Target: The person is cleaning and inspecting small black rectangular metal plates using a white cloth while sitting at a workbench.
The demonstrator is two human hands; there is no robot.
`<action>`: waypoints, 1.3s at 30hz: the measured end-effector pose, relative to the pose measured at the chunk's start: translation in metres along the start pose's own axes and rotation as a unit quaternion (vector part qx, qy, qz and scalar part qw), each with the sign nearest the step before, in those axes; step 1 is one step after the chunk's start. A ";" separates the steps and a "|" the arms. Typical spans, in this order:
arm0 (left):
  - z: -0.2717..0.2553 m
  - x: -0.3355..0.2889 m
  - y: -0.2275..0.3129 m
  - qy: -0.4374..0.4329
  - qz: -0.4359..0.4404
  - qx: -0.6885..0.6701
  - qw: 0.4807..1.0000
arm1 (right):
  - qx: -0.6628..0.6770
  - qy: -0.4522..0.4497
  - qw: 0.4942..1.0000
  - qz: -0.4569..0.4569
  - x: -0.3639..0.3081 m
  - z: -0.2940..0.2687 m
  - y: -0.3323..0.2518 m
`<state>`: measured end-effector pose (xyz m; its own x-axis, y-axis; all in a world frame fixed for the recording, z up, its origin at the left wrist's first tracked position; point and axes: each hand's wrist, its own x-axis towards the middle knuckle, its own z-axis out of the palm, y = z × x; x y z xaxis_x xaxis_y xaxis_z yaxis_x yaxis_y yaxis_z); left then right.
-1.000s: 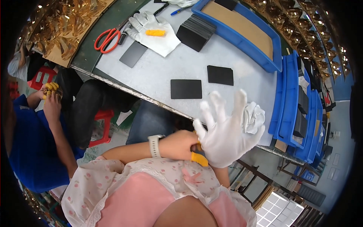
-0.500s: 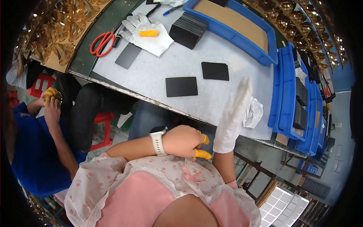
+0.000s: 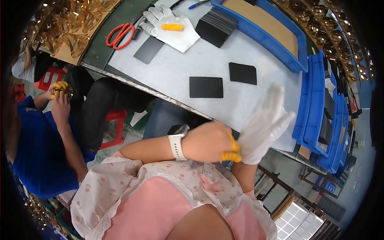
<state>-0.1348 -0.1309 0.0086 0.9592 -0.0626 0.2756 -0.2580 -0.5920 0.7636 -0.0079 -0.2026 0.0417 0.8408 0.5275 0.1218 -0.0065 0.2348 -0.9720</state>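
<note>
My right hand (image 3: 262, 130) wears a white glove, its fingers stretched out and smeared by motion above the table's right part. My left hand (image 3: 210, 142), with a pale-strapped watch on the wrist and yellow finger cots on the fingertips, is closed at the glove's cuff. Its thumb and finger appear to pinch the cuff, though the far fingers are hidden. Beyond lie a flat black card (image 3: 206, 87) and a small stack of black cards (image 3: 243, 73). A taller black stack (image 3: 216, 28) stands farther back, beside a flat white glove (image 3: 172, 30) with a yellow finger cot (image 3: 172, 27) on it.
Red-handled scissors (image 3: 120, 36) and a dark grey card (image 3: 149, 50) lie at left. A blue tray (image 3: 264, 34) stands at the back, more blue trays (image 3: 310, 104) at right. A co-worker in blue (image 3: 44, 148) sits at left, holding something gold.
My left hand has moved right to the glove's cuff. My gloved right hand has shifted right, its fingers spread wider. The whole table view has shifted slightly rightward.
</note>
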 end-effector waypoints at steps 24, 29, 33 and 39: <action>-0.039 -0.054 -0.051 0.322 -0.141 0.150 0.924 | 0.075 -0.312 0.930 0.177 -0.035 -0.004 0.019; -0.043 -0.069 -0.049 0.372 -0.146 0.064 0.915 | 0.186 0.052 0.977 0.085 0.012 -0.031 -0.001; -0.041 -0.062 -0.045 0.374 -0.118 0.024 0.920 | -0.003 0.023 0.994 0.104 0.012 -0.028 0.007; -0.041 -0.066 -0.031 0.325 -0.110 0.016 0.939 | -0.304 -0.045 0.945 0.111 0.008 0.006 -0.016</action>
<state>-0.1952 -0.0757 -0.0098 0.7135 0.5608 0.4200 -0.0488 -0.5581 0.8283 -0.0038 -0.1972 0.0598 0.8062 0.5817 -0.1084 0.1578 -0.3879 -0.9081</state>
